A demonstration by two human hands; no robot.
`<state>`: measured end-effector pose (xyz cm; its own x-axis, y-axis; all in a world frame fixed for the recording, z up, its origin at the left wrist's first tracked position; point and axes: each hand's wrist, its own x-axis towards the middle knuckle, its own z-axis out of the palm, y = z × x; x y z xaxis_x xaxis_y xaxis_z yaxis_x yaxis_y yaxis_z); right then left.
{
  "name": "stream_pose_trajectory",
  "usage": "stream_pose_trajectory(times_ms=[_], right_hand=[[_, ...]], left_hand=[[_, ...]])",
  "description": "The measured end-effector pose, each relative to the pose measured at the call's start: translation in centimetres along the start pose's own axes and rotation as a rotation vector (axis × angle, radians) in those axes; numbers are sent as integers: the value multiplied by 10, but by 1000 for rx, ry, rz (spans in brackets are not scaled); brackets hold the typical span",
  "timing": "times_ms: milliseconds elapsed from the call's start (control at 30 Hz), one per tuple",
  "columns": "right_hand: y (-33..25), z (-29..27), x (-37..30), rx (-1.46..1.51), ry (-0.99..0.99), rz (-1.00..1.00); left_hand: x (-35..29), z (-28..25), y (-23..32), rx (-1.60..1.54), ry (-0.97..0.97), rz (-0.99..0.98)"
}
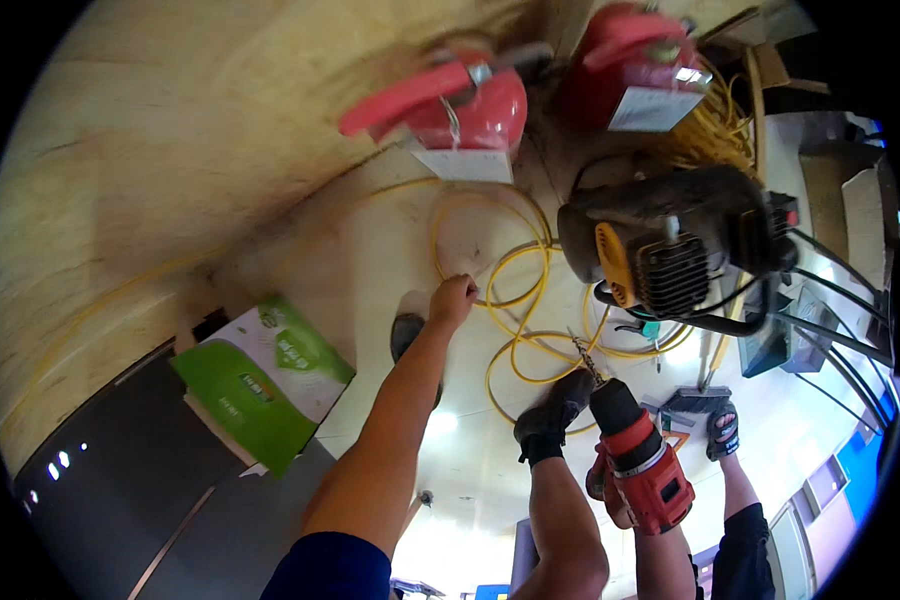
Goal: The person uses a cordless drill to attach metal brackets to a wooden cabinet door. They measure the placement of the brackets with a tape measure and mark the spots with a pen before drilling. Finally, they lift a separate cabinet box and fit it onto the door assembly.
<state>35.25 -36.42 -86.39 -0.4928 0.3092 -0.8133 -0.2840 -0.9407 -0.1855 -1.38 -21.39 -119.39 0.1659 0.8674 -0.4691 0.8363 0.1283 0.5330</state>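
Note:
A red and black cordless drill is in my right hand, which the tool's body partly hides. From its chuck a long twisted bit points away over the yellow hose, beside my black shoe. My left arm stretches forward, its hand closed in a fist over the floor. Loops of the yellow hose pass right beside that fist; whether the fingers grip it or something small I cannot tell.
Two red fire extinguishers stand at the far wall. A dark machine with a ribbed motor is on the right. A green and white carton sits at left. Another person's sandalled foot is near a broom.

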Motion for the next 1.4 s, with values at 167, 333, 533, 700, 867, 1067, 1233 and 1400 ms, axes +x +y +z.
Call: stream_pose_trajectory(times_ms=[167, 333, 533, 700, 867, 1067, 1233, 1400], right_hand=[[-37, 50, -108, -244, 194, -179], [-148, 233, -297, -439, 81, -491], [-224, 361, -447, -1029, 74, -1399], [-288, 473, -553, -1233, -105, -1530], [-274, 501, -556, -958, -218, -1420], [-262, 532, -545, -751, -245, -1356], [-270, 536, -514, -853, -73, -1580], [-275, 539, -520, -820, -19, -1685]], left_hand=[[-77, -148, 154, -1039, 79, -201], [-242, -491, 363, -1170, 363, 181], [-373, -799, 623, -915, 568, 670], [-437, -929, 690, -831, 797, 785], [-455, -1025, 698, -497, 1139, 1278], [-470, -1104, 746, 332, 1220, 1348], [-438, -1151, 758, 638, 1277, 1391], [-451, -1146, 768, 478, 1224, 1326]])
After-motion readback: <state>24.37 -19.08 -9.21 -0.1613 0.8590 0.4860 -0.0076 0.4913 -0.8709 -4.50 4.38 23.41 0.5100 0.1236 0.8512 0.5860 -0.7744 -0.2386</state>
